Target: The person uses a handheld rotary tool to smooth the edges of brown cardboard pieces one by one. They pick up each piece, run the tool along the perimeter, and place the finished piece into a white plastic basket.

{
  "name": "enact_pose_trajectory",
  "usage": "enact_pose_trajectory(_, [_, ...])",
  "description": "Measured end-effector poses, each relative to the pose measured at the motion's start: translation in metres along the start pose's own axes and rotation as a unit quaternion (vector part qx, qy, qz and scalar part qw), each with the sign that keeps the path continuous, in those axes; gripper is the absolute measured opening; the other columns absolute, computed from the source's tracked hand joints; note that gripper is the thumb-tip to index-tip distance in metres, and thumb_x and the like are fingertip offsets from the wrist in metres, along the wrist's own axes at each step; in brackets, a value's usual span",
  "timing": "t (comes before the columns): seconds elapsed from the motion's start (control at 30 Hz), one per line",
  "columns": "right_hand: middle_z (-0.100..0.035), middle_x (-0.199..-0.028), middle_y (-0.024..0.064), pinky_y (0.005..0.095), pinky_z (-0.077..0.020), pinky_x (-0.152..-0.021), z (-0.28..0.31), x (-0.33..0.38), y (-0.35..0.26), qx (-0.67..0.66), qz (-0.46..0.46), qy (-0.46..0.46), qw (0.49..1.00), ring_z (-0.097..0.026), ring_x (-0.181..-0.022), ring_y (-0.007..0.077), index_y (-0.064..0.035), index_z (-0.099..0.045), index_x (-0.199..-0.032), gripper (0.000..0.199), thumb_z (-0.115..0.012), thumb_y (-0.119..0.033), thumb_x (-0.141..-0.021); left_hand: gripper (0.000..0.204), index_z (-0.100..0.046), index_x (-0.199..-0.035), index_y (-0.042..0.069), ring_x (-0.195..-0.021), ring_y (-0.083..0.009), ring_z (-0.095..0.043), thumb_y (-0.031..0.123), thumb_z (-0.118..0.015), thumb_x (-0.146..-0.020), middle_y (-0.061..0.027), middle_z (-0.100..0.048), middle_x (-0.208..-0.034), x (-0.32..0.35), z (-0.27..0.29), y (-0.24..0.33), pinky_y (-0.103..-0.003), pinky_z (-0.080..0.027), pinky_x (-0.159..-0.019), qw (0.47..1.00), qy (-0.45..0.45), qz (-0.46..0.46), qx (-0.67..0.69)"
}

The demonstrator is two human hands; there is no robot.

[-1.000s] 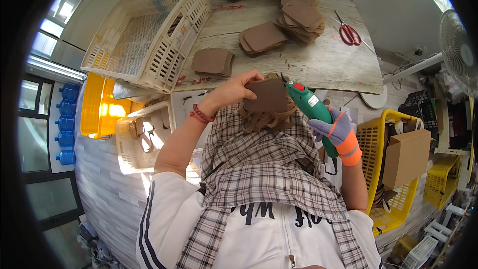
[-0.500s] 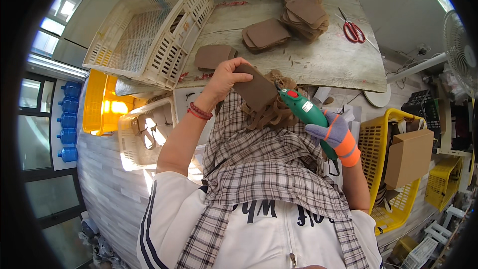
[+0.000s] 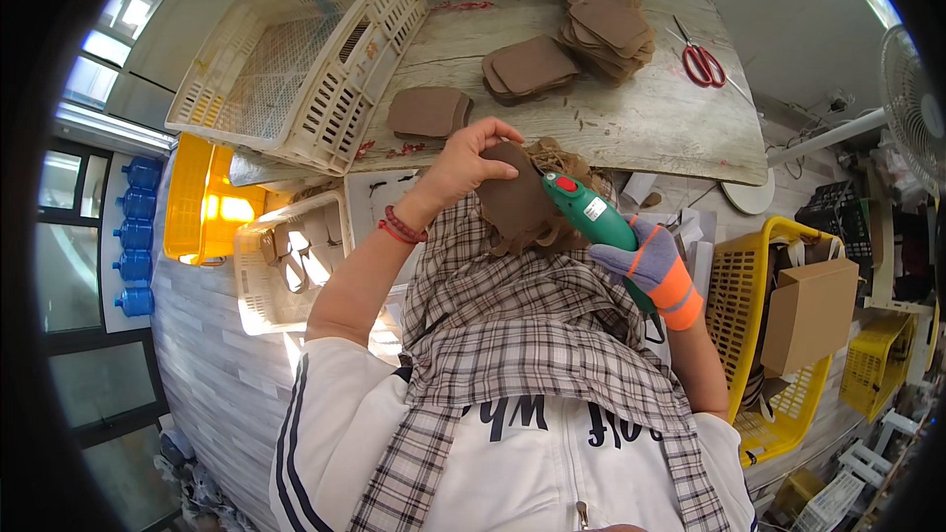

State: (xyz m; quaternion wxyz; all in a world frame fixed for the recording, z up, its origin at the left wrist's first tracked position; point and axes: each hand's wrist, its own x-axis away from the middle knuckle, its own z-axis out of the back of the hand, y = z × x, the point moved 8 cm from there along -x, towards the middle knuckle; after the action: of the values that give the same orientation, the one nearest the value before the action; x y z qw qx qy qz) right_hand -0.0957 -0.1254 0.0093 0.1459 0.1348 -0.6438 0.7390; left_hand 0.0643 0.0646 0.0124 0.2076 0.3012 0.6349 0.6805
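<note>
My bare left hand [image 3: 461, 169] pinches the upper edge of a flat brown piece with rounded corners [image 3: 514, 199], held over my lap. In my gloved right hand [image 3: 658, 274] is a green hand-held power tool [image 3: 597, 217] with a red switch. Its tip meets or nearly meets the right edge of the piece; exact contact is hidden. Curled brown strips [image 3: 554, 155] lie bunched behind and under the piece, on my checked apron [image 3: 522, 325]. Close beyond my left hand, a low stack of similar brown pieces [image 3: 429, 110] rests on the table.
More brown stacks [image 3: 532, 67] and red-handled scissors [image 3: 703, 65] lie on the worn table [image 3: 650, 128]. A cream plastic crate [image 3: 340, 103] stands at its left. Yellow baskets [image 3: 734, 286] flank me; the right one holds a cardboard box [image 3: 808, 315]. A fan [image 3: 912, 89] stands far right.
The brown piece has turned in my left hand, its rounded end now facing up beside the tool. The tool and my right hand have shifted slightly left.
</note>
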Motion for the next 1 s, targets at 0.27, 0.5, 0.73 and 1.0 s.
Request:
enact_pose_trajectory(0.27, [-0.061,-0.069,0.0011,0.0197,-0.041,-0.047,-0.011,-0.007,-0.009,-0.034,-0.004,-0.024,0.999,-0.053,-0.053,0.0053,0.0009,-0.059,-0.103,0.043,-0.079,-0.024,-0.074,0.054,-0.049,-0.122,0.005,-0.084,-0.0076,-0.059,-0.01,-0.064,-0.072,-0.0027,-0.061,-0.09,0.003,-0.008,0.006,-0.022,-0.048,-0.076,0.998,-0.029,-0.01,-0.056])
enact_pose_trajectory(0.5, [-0.06,-0.071,0.0014,0.0194,-0.0425,-0.049,-0.018,-0.02,-0.021,-0.062,0.018,-0.03,0.997,-0.054,-0.057,0.0054,0.0008,-0.057,-0.107,0.045,-0.079,-0.02,-0.074,0.066,-0.045,-0.131,0.007,-0.084,-0.0085,-0.058,-0.011,-0.064,-0.07,-0.0043,-0.06,-0.091,0.007,-0.009,0.015,-0.022,-0.048,-0.077,0.999,-0.041,0.02,-0.017])
enact_pose_trajectory(0.73, [-0.06,-0.069,0.0019,0.0201,-0.0424,-0.05,-0.003,-0.011,-0.006,0.011,0.018,-0.01,1.0,-0.053,-0.054,0.0059,0.0017,-0.058,-0.107,0.047,-0.079,-0.023,-0.074,0.061,-0.046,-0.129,0.005,-0.084,-0.0084,-0.059,-0.009,-0.063,-0.073,-0.0048,-0.062,-0.095,0.017,0.033,0.028,-0.023,-0.049,-0.077,0.998,0.047,-0.026,0.018])
enact_pose_trajectory(1.0, [-0.061,-0.072,0.0027,0.0199,-0.0441,-0.051,-0.002,-0.005,-0.002,-0.034,0.006,0.006,0.999,-0.055,-0.058,0.0055,0.002,-0.057,-0.104,0.043,-0.078,-0.021,-0.075,0.035,-0.055,-0.117,0.002,-0.086,-0.0109,-0.06,-0.004,-0.058,-0.083,-0.0064,-0.063,-0.1,0.005,0.107,0.016,-0.023,-0.049,-0.075,0.975,0.202,-0.062,0.069])
